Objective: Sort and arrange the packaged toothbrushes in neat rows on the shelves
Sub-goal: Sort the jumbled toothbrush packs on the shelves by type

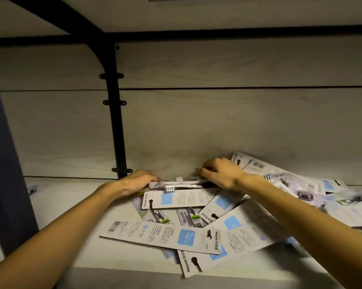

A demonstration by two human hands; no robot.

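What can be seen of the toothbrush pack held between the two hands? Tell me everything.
The toothbrush pack is a long clear blister on a pale card, showing a white brush head and light handle. It lies lengthwise along the back of the shelf, near the rear wall, above the loose pile of packs. The left hand touches its left end; the right hand holds its right end, hiding that part.

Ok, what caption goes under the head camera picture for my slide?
Both hands, left hand and right hand, hold a toothbrush pack against the shelf's back wall, above a jumbled pile.
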